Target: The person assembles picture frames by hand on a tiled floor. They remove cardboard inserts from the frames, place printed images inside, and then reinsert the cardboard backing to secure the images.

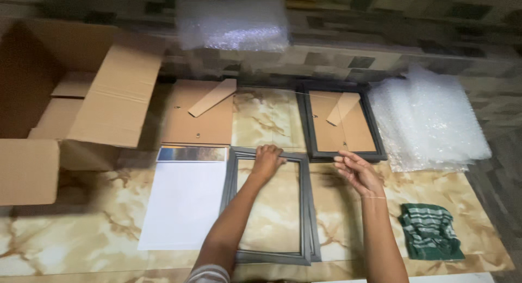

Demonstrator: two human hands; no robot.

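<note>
An empty grey picture frame (305, 207) lies flat on the marble-patterned floor in front of me. My left hand (266, 161) grips its far top edge with the fingers curled over the rail. Just right of the frame's top right corner, my right hand (356, 171) hovers with fingers apart, holding nothing. Beyond it lies a second dark frame (375, 136) face down, with a brown backing board and stand inside. A white sheet (185, 204) lies left of the grey frame, touching its side.
A loose brown backing board (198, 120) with a stand lies behind the white sheet. An open cardboard box (76, 98) sits at the left. Bubble wrap (429, 120) lies at the right, more bubble wrap (232, 23) on the ledge behind. A green striped cloth (430, 231) lies at the lower right.
</note>
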